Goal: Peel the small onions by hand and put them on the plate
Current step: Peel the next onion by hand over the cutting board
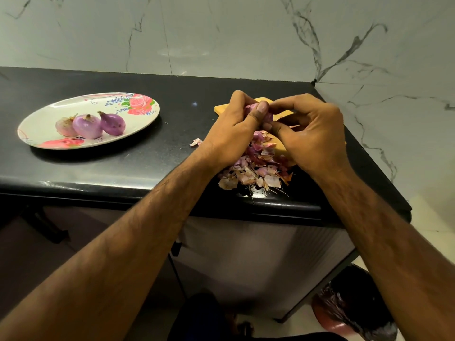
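Being gripped over the peel heap [256,166], the small onion [249,108] was curled round by the left hand [231,126], thumb pressed on top, and pinched at three o'clock by the right hand [312,134]. Its long axis was hidden. The plate [44,119], with three peeled onions [91,125], lay well apart at nine o'clock, nearer the left hand.

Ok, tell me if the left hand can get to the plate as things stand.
Probably yes. The plate sits on the counter to the left of the left hand, with only one stray peel between. But its fingers hold an onion together with the right hand.
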